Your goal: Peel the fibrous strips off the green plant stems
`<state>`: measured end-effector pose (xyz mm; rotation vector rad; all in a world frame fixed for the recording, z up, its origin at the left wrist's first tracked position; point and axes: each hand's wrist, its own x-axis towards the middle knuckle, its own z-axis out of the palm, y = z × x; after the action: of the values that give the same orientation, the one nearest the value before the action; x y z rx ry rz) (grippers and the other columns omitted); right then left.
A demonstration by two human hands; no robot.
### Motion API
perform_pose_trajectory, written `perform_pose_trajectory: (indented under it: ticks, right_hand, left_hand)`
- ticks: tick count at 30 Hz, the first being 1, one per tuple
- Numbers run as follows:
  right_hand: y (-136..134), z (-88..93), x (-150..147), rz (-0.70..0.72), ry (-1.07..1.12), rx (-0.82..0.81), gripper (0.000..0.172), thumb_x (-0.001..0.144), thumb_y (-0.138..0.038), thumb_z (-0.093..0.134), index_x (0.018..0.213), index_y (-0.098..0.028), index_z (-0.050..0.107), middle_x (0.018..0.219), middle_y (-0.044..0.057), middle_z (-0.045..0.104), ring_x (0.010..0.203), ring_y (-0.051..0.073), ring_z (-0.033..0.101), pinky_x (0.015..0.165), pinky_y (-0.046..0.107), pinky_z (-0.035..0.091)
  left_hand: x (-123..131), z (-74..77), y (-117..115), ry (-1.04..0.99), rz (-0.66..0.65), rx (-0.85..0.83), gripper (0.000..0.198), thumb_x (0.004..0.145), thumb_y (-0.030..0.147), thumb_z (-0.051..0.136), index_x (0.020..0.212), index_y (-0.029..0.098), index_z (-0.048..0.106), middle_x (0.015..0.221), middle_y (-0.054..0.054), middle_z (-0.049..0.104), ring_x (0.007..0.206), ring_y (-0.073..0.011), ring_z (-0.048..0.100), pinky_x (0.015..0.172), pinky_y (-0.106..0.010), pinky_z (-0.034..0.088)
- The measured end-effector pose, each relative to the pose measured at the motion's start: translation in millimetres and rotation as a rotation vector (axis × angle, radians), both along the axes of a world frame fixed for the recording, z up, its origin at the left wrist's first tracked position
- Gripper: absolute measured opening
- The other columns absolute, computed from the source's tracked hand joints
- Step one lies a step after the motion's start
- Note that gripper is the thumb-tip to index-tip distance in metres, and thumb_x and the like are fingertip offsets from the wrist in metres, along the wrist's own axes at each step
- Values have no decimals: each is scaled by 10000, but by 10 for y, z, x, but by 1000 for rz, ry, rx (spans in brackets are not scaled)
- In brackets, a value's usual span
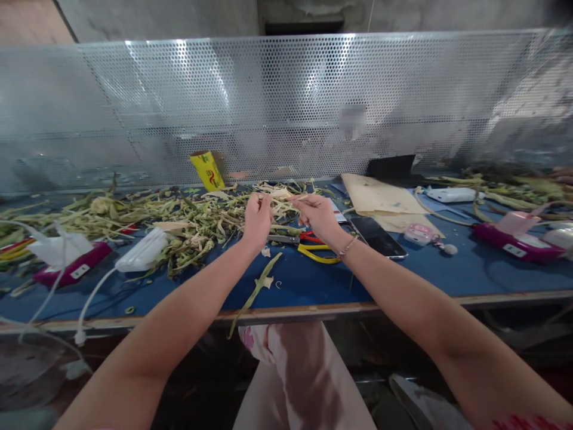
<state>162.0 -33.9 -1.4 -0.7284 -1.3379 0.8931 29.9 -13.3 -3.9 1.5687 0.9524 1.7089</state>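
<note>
My left hand (pixel 258 220) is closed in a pinch above the table, in front of a heap of wilted green plant strips (pixel 201 224). What its fingertips hold is too small to make out. Close by on the right, my right hand (pixel 319 218) pinches a thin pale strip of plant (pixel 301 197) between thumb and fingers. Below the hands lie scissors with dark blades, beside red handles (pixel 312 237) and yellow handles (pixel 317 255). A long green stalk (pixel 257 292) hangs over the table's front edge, with pale scraps next to it.
A white power bank (pixel 143 251) with a cable and a purple device (pixel 74 266) are at left. A yellow box (pixel 207 171) leans against the perforated metal screen (pixel 286 113). To the right lie a phone (pixel 378 237), brown paper (pixel 385 196), a pink case (pixel 418 234) and another purple device (pixel 514 243).
</note>
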Motion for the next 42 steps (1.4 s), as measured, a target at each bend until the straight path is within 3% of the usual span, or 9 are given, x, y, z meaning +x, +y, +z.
perform_pose_trajectory:
  ticks: [5, 16, 23, 28, 42]
  right_hand:
    - [-32, 14, -14, 16, 22, -15, 173, 633, -343, 643, 681, -177, 647, 318, -103, 374, 287, 37, 295, 375, 214, 371]
    - [37, 41, 64, -50, 186, -149, 218, 574, -359, 683, 656, -175, 599, 311, -117, 338, 295, 32, 270, 360, 203, 334]
    - [-18, 61, 8, 53, 117, -136, 182, 585, -320, 682, 670, -162, 650, 297, -109, 346, 284, 27, 250, 342, 200, 310]
    - [-46, 59, -17, 117, 88, -125, 182, 584, -323, 684, 682, -169, 669, 309, -105, 367, 288, 26, 252, 343, 204, 322]
    - [-80, 106, 53, 165, 107, -161, 220, 580, -346, 702, 681, -162, 635, 308, -121, 344, 289, 9, 227, 367, 194, 324]
  left_hand:
    - [-17, 21, 8, -113, -109, -61, 260, 780, 404, 509, 685, 204, 373, 407, 94, 264, 336, -54, 271, 377, -195, 196]
    - [48, 107, -191, -25, -308, -86, 269, 772, 398, 531, 693, 205, 361, 388, 113, 239, 323, -40, 235, 384, -191, 184]
    - [9, 74, -74, -186, -181, -104, 276, 787, 385, 512, 689, 207, 324, 431, 108, 252, 326, -32, 228, 372, -197, 176]
    - [-22, 130, -68, -251, -129, -156, 270, 801, 360, 498, 680, 209, 309, 412, 113, 232, 327, -32, 216, 364, -189, 174]
    - [-63, 108, 18, -257, -144, -160, 235, 818, 321, 474, 685, 210, 316, 390, 116, 222, 329, -41, 198, 369, -185, 177]
